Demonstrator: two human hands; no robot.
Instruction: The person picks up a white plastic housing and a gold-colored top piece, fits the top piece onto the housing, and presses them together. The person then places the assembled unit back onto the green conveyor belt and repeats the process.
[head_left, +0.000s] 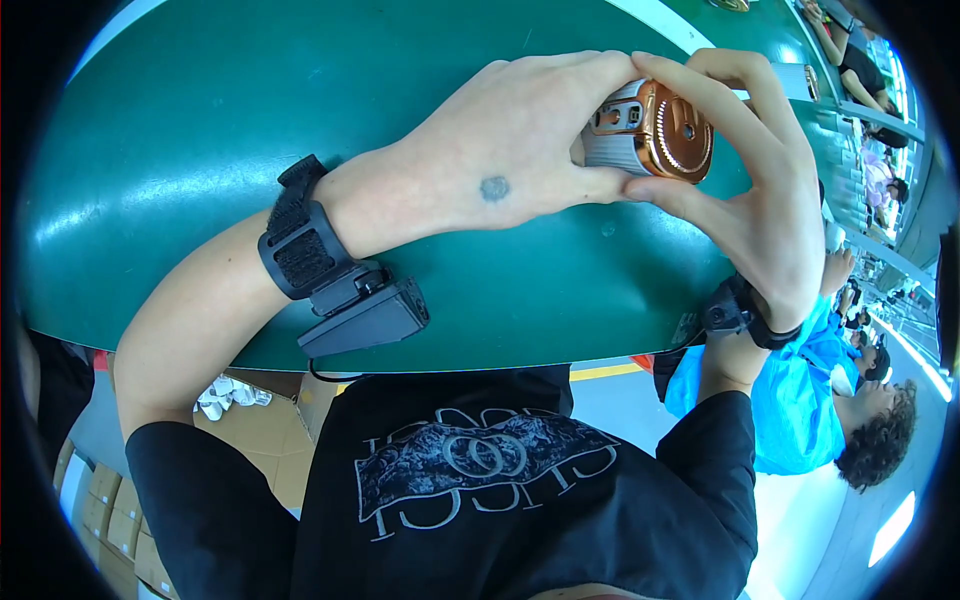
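A small device [686, 132] with a copper-coloured rounded end and grey ribbed sides is held above the green table. A small slot and other openings show on its side; its exact kind cannot be made out. My left hand [510, 150] is closed around its body, thumb below and fingers above, hiding the far end. The fingers and thumb of my right hand [775, 175] curve around the copper end. Their tips pinch its upper and lower edges, close to the tips of my left hand. Black straps circle both wrists, and a black box [370, 320] hangs from the left one.
The green table [200, 130] curves across the view. Beyond my right hand lies a whitish cylindrical object [798, 80]. A co-worker in blue [800, 400] sits close on the right. Below the table's edge is an open cardboard box [265, 435] with white crumpled pieces; cartons [115, 520] stand lower left.
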